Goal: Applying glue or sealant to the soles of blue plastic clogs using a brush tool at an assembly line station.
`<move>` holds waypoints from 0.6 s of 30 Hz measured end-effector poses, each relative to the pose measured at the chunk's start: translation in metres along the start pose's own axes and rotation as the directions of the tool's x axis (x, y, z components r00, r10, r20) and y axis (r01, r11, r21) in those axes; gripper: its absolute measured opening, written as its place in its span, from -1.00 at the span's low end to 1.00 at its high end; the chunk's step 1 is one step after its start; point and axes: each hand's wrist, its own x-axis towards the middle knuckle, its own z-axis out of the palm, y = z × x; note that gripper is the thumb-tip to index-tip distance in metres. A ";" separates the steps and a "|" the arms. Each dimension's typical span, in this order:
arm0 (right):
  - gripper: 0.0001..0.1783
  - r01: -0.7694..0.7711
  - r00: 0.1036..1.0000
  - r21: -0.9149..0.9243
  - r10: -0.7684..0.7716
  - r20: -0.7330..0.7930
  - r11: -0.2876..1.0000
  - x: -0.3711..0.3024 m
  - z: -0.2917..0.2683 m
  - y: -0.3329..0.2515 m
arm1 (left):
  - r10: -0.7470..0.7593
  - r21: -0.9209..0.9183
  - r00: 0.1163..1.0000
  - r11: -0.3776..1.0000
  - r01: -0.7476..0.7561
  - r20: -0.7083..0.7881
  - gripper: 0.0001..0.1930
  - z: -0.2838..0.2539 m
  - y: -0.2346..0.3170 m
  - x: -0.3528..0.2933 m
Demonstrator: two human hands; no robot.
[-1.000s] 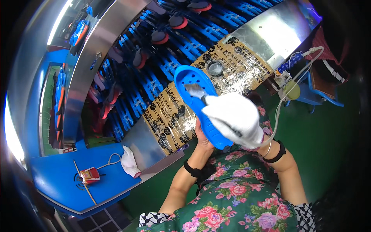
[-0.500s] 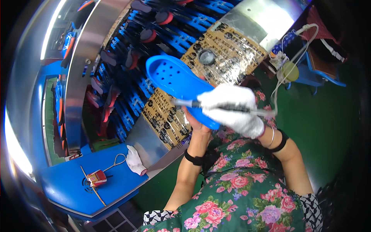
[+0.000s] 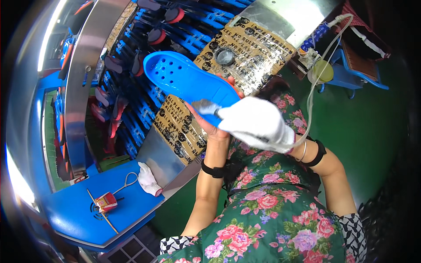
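Observation:
A blue shoe sole (image 3: 193, 83), with several small holes at its wet-looking toe end, rests in my bare left hand (image 3: 208, 126). The fingers curl round the sole's far edge and the thumb lies along its near side. My right hand (image 3: 258, 123), in a white knit glove, is closed round a brush (image 3: 206, 107); its bristles are over the sole's near edge, and I cannot tell whether they touch. A thin pale hose (image 3: 310, 107) runs to the brush hand. The sole's heel end is partly hidden behind the glove.
Below the sole lies a taped cardboard sheet (image 3: 258, 52) with a small round dish (image 3: 224, 56). Behind is a conveyor rack (image 3: 193, 39) carrying shoe parts. A blue side table (image 3: 70, 215) bears a spare glove (image 3: 148, 179) and red box (image 3: 106, 202). A yellowish pot (image 3: 322, 71) stands right.
Both hands and the sole have shifted left and slightly up in view, along with the surroundings. The brush's bristles now show more broadly over the near edge of the sole.

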 end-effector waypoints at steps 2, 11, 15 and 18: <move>-0.75 -0.047 0.997 0.048 0.044 0.063 0.998 0.003 -0.003 -0.010 | -0.056 0.043 0.997 0.998 0.053 0.054 0.07 -0.020 0.013 0.000; -0.70 -0.035 0.990 0.053 0.028 0.137 0.998 -0.002 -0.008 -0.012 | 0.013 0.109 0.999 0.994 -0.016 0.032 0.11 -0.023 0.025 -0.004; -0.78 -0.271 0.963 0.174 0.265 0.057 0.947 0.000 -0.021 -0.004 | -0.036 0.110 0.999 0.993 0.037 -0.015 0.12 -0.009 0.023 -0.004; -0.71 0.012 0.985 -0.063 -0.001 0.175 0.998 -0.006 -0.015 -0.005 | -0.095 0.118 0.995 0.988 0.098 -0.029 0.12 -0.005 0.030 -0.003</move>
